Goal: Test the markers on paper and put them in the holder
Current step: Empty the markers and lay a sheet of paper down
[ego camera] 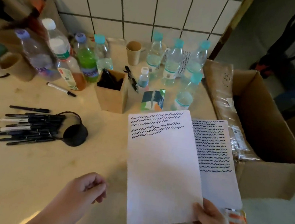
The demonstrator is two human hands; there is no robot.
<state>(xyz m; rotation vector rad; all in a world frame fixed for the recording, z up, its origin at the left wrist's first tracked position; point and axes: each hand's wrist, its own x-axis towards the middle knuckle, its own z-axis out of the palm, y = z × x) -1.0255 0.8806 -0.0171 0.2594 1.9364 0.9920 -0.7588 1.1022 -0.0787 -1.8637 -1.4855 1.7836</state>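
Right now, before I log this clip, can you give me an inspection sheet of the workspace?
Surface: pale table, lightly stained, crowded along the wall.
Job's things: pile of markers lying at left; cardboard holder with dark markers inside; top sheet with a few rows of squiggles; second sheet mostly filled.
Clutter: water bottles, paper cup, carton, loose marker.
Hands: right hand pinches the top sheet's lower corner; left hand loosely curled, seemingly empty.
Cables: black cord on a round black base.
Surroundings: tiled wall; open cardboard box at right.
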